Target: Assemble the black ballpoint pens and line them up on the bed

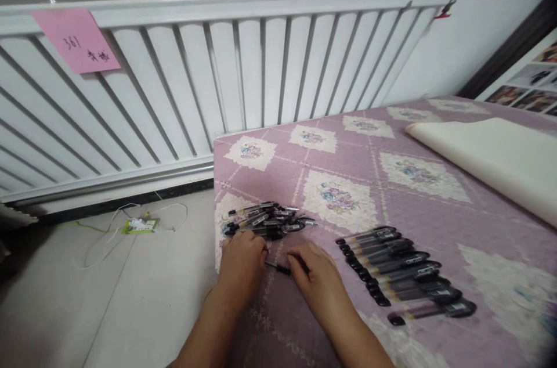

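My left hand (pixel 244 255) is closed on one end of a pen (pixel 278 267) with a black tip end pointing right. Close to that black end, my right hand (pixel 317 275) has its fingers curled in; whether something small is pinched there is hidden. Just beyond my left hand lies a loose pile of capped black pens (pixel 265 220), pointing roughly left to right. To the right of my right hand, several similar clear-barrelled pens (pixel 400 263) lie side by side in a slanted row, with one pen (pixel 433 313) slightly apart at the near end.
A purple cloth (pixel 282 176) with floral patches covers the surface. A cream folded sheet (pixel 487 153) lies at the right. Behind stands a white radiator (pixel 274 72) with a pink note (pixel 76 40). Left of the edge, a power strip (pixel 141 226) with cords sits on the floor.
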Motion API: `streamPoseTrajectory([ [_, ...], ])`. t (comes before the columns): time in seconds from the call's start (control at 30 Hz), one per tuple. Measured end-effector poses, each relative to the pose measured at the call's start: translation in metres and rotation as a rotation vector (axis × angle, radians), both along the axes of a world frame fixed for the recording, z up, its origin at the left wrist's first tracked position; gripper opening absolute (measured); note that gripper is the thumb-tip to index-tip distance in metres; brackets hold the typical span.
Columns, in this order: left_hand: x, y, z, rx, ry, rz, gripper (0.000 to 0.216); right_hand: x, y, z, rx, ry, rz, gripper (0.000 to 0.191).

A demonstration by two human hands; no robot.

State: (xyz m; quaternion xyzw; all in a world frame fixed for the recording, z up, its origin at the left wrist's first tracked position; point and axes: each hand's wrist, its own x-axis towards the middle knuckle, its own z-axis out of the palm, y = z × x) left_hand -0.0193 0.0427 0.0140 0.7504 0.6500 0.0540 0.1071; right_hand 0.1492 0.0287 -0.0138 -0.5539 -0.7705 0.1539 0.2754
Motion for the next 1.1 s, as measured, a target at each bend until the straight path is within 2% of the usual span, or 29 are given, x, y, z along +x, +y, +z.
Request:
streamPoseTrajectory([
  [0.4,0.005,0.002,0.000,0.004,-0.024,-0.001,0.014,0.001,0.001,0.002,0.025,0.078,-0.007,0.016],
  [0.53,0.009,0.001,-0.006,0.105,-0.110,0.006,0.011,0.001,0.000,0.007,0.015,0.159,-0.060,0.017],
  [0.67,0.015,-0.001,-0.010,0.196,-0.388,-0.071,0.010,0.002,-0.002,0.010,-0.047,0.377,-0.089,0.019],
  [0.8,0.021,-0.003,-0.011,0.231,-0.606,-0.103,0.011,0.001,-0.004,0.011,-0.196,0.613,-0.075,0.021],
  [1.1,0.029,-0.011,-0.011,0.295,-0.668,-0.210,0.011,0.000,-0.002,0.006,-0.553,1.198,-0.112,0.024],
])
